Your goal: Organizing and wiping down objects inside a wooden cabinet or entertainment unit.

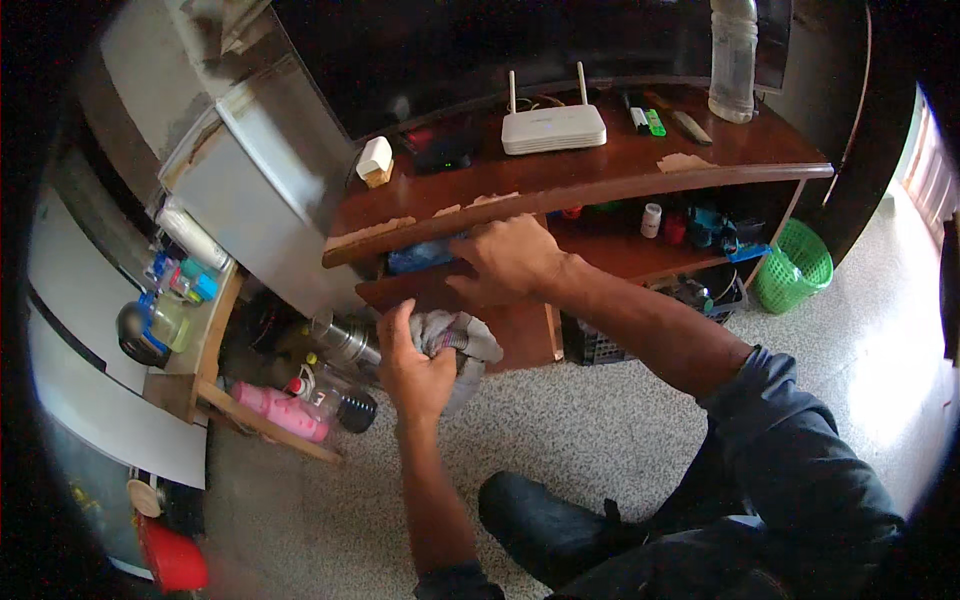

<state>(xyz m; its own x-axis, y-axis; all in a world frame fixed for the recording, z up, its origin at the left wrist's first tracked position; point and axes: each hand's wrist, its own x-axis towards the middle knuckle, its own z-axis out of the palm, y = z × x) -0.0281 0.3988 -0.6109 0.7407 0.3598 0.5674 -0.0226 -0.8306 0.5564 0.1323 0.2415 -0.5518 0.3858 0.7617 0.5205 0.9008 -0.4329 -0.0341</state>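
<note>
My left hand [417,369] grips a bundled grey cloth [463,341] with a ribbed, purple-striped part, perhaps a sock. My right hand [514,259] is at the left compartment of a brown wooden TV stand [600,176], just below its top's front edge. Its thumb and forefinger are apart, with nothing seen between them; the other fingers are partly hidden. A blue plastic-looking thing [421,257] shows in the gap beside these fingers. Below it stands a brown front panel [517,330], partly behind my right hand and the cloth.
On the stand are a white router [553,129], a clear plastic bottle [732,64] and a large dark television [480,45]. A green basket [795,266] stands at the right. Bottles, including a pink one [281,411], lie left by a low wooden shelf [214,349].
</note>
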